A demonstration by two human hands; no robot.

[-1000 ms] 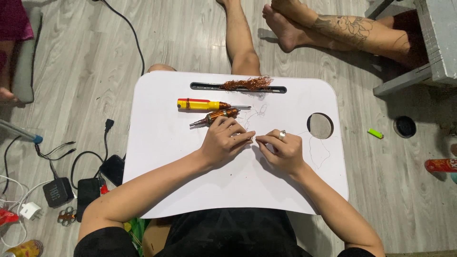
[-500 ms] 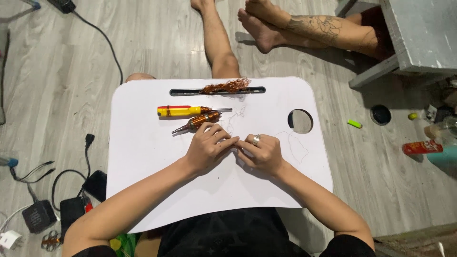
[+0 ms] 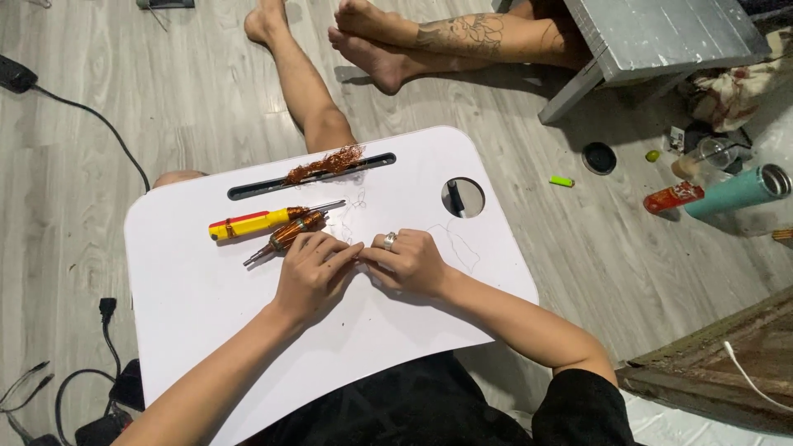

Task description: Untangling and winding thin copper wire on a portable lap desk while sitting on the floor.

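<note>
Seen from above, a person sits on the floor with a white lap table (image 3: 206,306) across the legs. Both hands meet near the middle of the table. The left hand (image 3: 312,274) lies palm down, its fingers drawn together towards the right hand (image 3: 409,263), which wears a ring and is curled with the fingertips pressed close. Where the two grips meet they seem to pinch something very fine, probably a thin strand of wire; it is too small to make out, so whether either grip truly closes on it cannot be told.

Just beyond the left hand lies a copper-wound coil piece (image 3: 285,235), tilted, its upper end near a yellow-and-red screwdriver (image 3: 264,220) that rests almost parallel to the table's far edge. Further back, a tangle of copper wire (image 3: 326,163) sits on the long dark slot (image 3: 310,176) along the far side. A round hole (image 3: 462,196) opens at the right far corner of the table. Faint loops of fine wire (image 3: 458,248) lie on the white surface beside the right hand.

On the wooden floor to the right are a small green lighter (image 3: 562,181), a red can (image 3: 673,197) lying on its side and a teal bottle (image 3: 735,192). Another person's bare feet (image 3: 372,41) rest beyond the table.
</note>
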